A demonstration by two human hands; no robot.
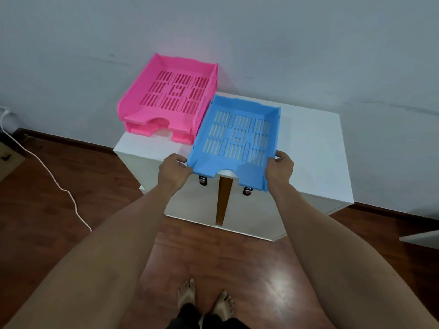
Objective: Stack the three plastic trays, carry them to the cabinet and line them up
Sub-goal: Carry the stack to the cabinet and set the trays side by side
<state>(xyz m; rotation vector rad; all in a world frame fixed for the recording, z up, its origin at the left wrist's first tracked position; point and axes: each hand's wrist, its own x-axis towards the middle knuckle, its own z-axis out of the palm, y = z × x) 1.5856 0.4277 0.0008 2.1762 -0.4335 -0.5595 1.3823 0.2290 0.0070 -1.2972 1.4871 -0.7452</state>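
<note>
1. Two bare hands grip the blue tray (234,136) at its near corners: the left hand (173,170) closed on the front-left corner, the right hand (278,168) closed on the front-right side wall, fingers curled over the rim.
2. Blue tray: smooth moulded plastic, rectangular, low side walls, floor perforated with rows of narrow slots and a few oval openings, with a half-round cut-out in the front lip. Its front edge overhangs the cabinet's front; whether its base rests flat on the top cannot be told.
3. Pink trays (169,98): same moulding, two stacked one on the other, standing at the cabinet's rear-left corner, just beside the blue tray's left wall and partly overhanging the left edge.
4. Cabinet (313,148): white, smooth flat top, two front doors with a narrow gap between them and dark round knobs (202,180) under the blue tray's front edge.
5. Surroundings: glossy reddish wood-plank floor (71,186), pale grey wall (237,32), a white cable (51,173) trailing across the floor at left, and the person's bare feet (205,296) below.
</note>
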